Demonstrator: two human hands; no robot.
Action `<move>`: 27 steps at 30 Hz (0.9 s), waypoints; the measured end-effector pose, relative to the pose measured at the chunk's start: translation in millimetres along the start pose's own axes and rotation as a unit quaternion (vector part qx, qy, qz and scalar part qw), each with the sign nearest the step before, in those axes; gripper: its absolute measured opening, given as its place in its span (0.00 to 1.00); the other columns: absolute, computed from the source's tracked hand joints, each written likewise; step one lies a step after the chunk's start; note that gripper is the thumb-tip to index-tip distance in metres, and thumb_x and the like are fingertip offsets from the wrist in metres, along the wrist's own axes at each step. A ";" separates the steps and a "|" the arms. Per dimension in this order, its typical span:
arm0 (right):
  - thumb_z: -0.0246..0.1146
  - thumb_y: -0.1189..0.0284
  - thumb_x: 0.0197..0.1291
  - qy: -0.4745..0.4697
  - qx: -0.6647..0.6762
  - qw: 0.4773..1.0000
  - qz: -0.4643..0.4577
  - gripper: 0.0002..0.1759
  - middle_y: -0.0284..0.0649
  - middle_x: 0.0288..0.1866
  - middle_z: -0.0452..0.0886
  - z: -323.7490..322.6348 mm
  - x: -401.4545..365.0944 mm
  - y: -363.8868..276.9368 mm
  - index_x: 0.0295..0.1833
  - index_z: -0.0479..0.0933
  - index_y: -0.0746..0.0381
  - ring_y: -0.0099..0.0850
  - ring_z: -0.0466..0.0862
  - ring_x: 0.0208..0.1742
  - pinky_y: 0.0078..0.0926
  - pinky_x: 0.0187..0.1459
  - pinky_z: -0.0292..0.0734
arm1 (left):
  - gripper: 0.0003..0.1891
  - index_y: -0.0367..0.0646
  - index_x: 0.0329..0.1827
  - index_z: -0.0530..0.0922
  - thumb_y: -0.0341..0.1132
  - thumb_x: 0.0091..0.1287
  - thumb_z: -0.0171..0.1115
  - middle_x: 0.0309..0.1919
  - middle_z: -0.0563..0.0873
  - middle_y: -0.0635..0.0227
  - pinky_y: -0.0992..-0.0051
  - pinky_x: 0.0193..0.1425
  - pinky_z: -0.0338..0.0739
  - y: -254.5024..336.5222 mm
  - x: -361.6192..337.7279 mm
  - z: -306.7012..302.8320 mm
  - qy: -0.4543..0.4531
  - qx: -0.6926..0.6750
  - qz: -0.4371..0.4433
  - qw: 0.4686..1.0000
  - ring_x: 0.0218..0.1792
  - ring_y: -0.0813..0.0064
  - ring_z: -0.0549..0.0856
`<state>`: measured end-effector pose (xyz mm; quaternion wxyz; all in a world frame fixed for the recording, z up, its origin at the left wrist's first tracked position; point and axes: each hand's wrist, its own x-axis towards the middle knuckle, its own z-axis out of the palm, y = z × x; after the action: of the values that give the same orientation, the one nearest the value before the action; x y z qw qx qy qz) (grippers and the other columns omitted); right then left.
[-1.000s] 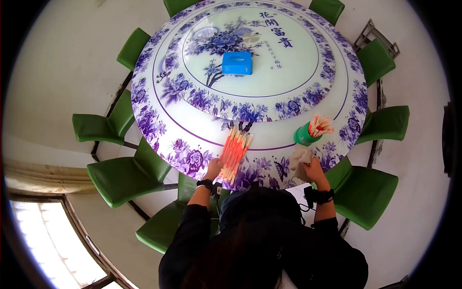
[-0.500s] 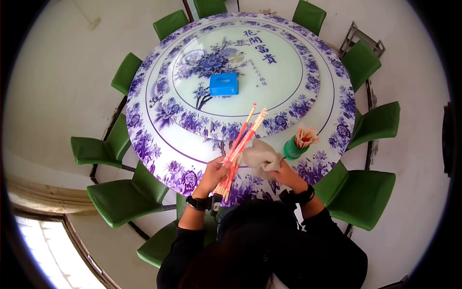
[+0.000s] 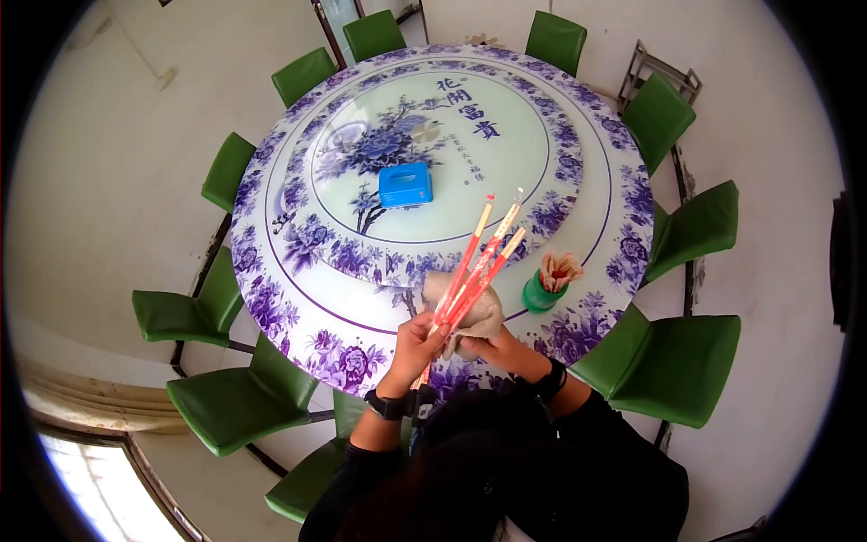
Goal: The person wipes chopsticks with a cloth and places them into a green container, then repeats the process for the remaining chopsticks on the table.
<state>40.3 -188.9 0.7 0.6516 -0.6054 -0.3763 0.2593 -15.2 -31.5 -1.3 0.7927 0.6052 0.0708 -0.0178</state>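
Observation:
Closed around the lower part of several chopsticks (image 3: pixel 469 255) in red-and-white wrappers is my left hand (image 3: pixel 421 346). Their upper ends fan apart and point away from me over the table. My right hand (image 3: pixel 493 351) grips a crumpled beige cloth (image 3: pixel 485 318) close beside the left hand. The cloth lies behind and against the chopsticks in this view. To the right stands a green cup (image 3: pixel 540 296) filled with pale and reddish sticks (image 3: pixel 562 269).
A round table (image 3: pixel 316 321) with purple flower patterns carries a glass turntable (image 3: pixel 515 144). On that sits a blue box (image 3: pixel 405 186) with a slot in its top. Green chairs (image 3: pixel 673 370) ring the table, and a grey metal frame (image 3: pixel 664 72) leans by the wall.
My right hand has brought the cloth left, up to the chopsticks. The chopsticks have spread further apart at the top. My view has shifted slightly.

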 end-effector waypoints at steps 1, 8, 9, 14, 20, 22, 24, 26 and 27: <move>0.52 0.75 0.55 0.000 -0.001 1.000 0.000 0.13 0.33 0.32 0.72 2.1 -3.5 -4.1 0.47 0.66 0.64 0.19 0.72 0.34 0.15 0.35 0.68 | 0.07 0.37 0.37 0.73 0.30 0.58 0.53 0.17 0.73 0.77 0.89 0.15 0.58 0.0 -0.6 1.6 0.000 -0.001 0.001 1.000 0.13 0.91 0.66; 0.52 0.81 0.51 0.033 0.293 0.951 0.095 0.16 0.34 0.41 0.73 -2.4 -15.8 -5.5 0.48 0.66 0.67 0.23 0.73 0.42 0.20 0.42 0.68 | 0.05 0.35 0.34 0.75 0.27 0.57 0.55 0.21 0.76 0.77 0.89 0.20 0.60 -3.4 -1.7 6.7 0.060 0.052 0.058 0.995 0.18 0.92 0.68; 0.53 0.81 0.50 0.049 0.339 0.935 0.090 0.16 0.35 0.43 0.72 -1.1 -14.2 -7.0 0.48 0.66 0.68 0.24 0.73 0.43 0.21 0.43 0.68 | 0.05 0.35 0.33 0.75 0.26 0.56 0.55 0.21 0.76 0.77 0.90 0.20 0.61 -4.4 -2.1 6.4 0.060 0.054 0.042 0.996 0.18 0.92 0.69; 0.54 0.81 0.50 0.106 0.331 0.932 0.099 0.16 0.35 0.42 0.72 6.9 -5.5 0.8 0.47 0.66 0.67 0.24 0.73 0.43 0.22 0.44 0.68 | 0.06 0.35 0.35 0.75 0.28 0.58 0.53 0.19 0.75 0.78 0.90 0.19 0.61 -7.1 -6.5 7.2 -0.002 0.082 -0.001 0.997 0.18 0.92 0.69; 0.57 0.81 0.48 0.209 0.295 0.929 0.078 0.18 0.35 0.40 0.72 14.1 1.0 9.1 0.47 0.65 0.66 0.23 0.73 0.42 0.21 0.42 0.68 | 0.06 0.36 0.32 0.74 0.26 0.58 0.48 0.18 0.76 0.74 0.88 0.15 0.61 -26.1 -4.9 1.6 -0.053 0.094 0.008 0.994 0.14 0.90 0.69; 0.57 0.81 0.47 0.259 0.298 0.916 0.068 0.18 0.35 0.40 0.72 20.4 1.8 8.5 0.47 0.65 0.65 0.23 0.73 0.42 0.21 0.42 0.68 | 0.08 0.37 0.31 0.73 0.23 0.56 0.43 0.16 0.74 0.72 0.87 0.16 0.62 -9.0 -9.4 4.9 -0.097 0.087 -0.069 0.989 0.14 0.87 0.70; 0.57 0.80 0.48 0.319 0.291 0.901 0.046 0.18 0.35 0.39 0.72 25.0 3.2 9.4 0.47 0.65 0.65 0.22 0.73 0.40 0.20 0.41 0.68 | 0.09 0.37 0.31 0.72 0.22 0.55 0.41 0.16 0.74 0.72 0.86 0.16 0.62 -14.9 -9.2 2.0 -0.121 0.070 -0.078 0.987 0.14 0.86 0.70; 0.57 0.80 0.48 0.362 0.275 0.889 0.051 0.17 0.35 0.38 0.72 30.2 2.5 8.9 0.45 0.65 0.64 0.22 0.73 0.39 0.20 0.40 0.68 | 0.10 0.37 0.31 0.72 0.21 0.54 0.38 0.15 0.73 0.71 0.86 0.17 0.63 -19.8 -12.6 1.1 -0.147 0.051 -0.090 0.984 0.14 0.85 0.71; 0.57 0.79 0.49 0.392 0.263 0.880 0.057 0.15 0.34 0.37 0.72 32.8 2.3 8.5 0.44 0.64 0.64 0.21 0.72 0.38 0.19 0.40 0.68 | 0.10 0.37 0.30 0.71 0.22 0.54 0.38 0.14 0.72 0.71 0.85 0.16 0.62 -21.7 -14.8 3.0 -0.149 0.056 -0.092 0.983 0.14 0.84 0.70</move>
<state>16.3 -166.5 -7.8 0.8652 -0.4844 0.0272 0.1269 -32.0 -41.0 -19.3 0.7542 0.6301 0.0059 -0.1847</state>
